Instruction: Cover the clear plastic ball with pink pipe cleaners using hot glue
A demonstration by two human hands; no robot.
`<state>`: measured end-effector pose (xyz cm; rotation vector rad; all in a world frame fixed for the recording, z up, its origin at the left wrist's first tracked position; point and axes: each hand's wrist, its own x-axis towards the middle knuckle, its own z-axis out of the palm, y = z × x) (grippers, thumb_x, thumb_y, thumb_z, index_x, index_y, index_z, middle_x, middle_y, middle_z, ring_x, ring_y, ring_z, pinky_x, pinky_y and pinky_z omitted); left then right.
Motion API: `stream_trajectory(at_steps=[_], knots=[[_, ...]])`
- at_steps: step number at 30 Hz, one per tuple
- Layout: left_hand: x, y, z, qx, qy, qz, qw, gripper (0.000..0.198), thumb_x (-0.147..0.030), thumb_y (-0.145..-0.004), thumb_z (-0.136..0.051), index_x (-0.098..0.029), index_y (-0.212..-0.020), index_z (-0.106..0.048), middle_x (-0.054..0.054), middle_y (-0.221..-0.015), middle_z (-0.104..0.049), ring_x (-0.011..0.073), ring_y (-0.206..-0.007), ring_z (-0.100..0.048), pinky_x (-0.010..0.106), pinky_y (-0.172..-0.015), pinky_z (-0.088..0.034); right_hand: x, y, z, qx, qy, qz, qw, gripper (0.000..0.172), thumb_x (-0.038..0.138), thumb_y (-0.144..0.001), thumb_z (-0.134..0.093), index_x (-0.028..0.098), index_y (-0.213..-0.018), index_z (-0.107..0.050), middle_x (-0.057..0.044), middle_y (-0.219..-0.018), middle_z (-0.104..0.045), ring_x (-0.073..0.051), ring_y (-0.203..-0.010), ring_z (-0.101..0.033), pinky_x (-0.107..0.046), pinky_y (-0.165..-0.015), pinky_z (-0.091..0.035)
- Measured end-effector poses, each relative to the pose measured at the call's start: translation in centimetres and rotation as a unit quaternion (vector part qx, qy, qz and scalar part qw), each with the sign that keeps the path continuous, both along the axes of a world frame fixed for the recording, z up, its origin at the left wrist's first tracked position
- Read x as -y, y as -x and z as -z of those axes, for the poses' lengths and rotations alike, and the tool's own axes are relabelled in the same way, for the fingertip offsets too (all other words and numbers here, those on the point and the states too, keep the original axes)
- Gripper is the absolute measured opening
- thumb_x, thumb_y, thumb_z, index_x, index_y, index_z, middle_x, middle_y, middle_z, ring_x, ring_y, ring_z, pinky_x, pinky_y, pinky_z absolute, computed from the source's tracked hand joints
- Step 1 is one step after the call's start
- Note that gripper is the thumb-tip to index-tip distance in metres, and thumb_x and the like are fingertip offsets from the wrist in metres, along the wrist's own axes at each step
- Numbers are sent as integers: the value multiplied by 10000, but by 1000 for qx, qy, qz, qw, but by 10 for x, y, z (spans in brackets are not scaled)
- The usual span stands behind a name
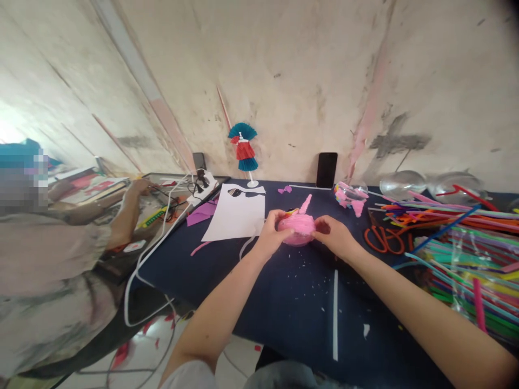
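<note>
Between my two hands a round pink craft piece (299,229) rests at the table's middle, with a pink horn-like spike (305,205) rising from its top. My left hand (273,232) grips its left side, thumb pressed to the front. On the opposite side my right hand (330,235) pinches the edge with thumb and fingers. A bit of yellow and black shows by the left fingertips, too small to name. White paper (239,213) lies left of my left hand, with dark cut shapes on it. Orange-handled scissors (383,240) lie right of my right hand.
Bundles of coloured pipe cleaners (474,259) cover the right side, before clear plastic domes (403,185). A phone (326,169) leans on the wall near a paper-dress figure (244,151). A white strip (335,316) and scraps lie in front. Another person (52,259) works at left, beside cables (160,237).
</note>
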<state>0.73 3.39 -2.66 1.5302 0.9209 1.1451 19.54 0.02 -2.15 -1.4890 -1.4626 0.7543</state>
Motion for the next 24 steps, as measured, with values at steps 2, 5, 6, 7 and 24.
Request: stream_trajectory(at_steps=[2,5,6,7,24], knots=[[-1,1,1,2,2,-3,1000,451,-161,-630,-673,-191,-1030,-468,47,-1105,-526,203,-1081,-493,330,-932,-368,1,1,-1,0,-2,-2,1000,164,188,-607,-639,200,-751,-562,15,-738,-628,-146,-700,-594,-315,-734,-473],[-3,1,2,9,1,9,1000,452,-163,-627,-679,-193,-1023,-463,37,-1074,-540,197,-1054,-507,324,-922,-371,2,1,-1,-1,-4,-6,1000,166,191,-616,-640,200,-761,-559,13,-751,-631,-146,-709,-597,-313,-740,-470],[-3,1,1,10,-1,11,1000,450,-163,-625,-682,-193,-1019,-466,34,-1064,-546,196,-1046,-511,323,-918,-372,2,1,0,0,-4,-7,1000,166,196,-620,-640,200,-765,-559,11,-757,-631,-147,-714,-598,-314,-743,-469],[-3,2,1,10,-4,11,1000,446,-162,-622,-687,-192,-1012,-472,32,-1056,-549,197,-1041,-513,322,-914,-373,2,0,0,2,-4,-8,1000,166,200,-624,-640,200,-768,-559,10,-762,-631,-148,-718,-598,-315,-746,-468],[-1,3,-1,11,5,8,1000,439,-183,-603,-715,-186,-984,-497,38,-1043,-566,202,-1017,-526,329,-889,-384,3,-1,3,38,-20,-16,999,151,204,-649,-612,197,-789,-555,8,-775,-612,-139,-709,-562,-301,-721,-441]])
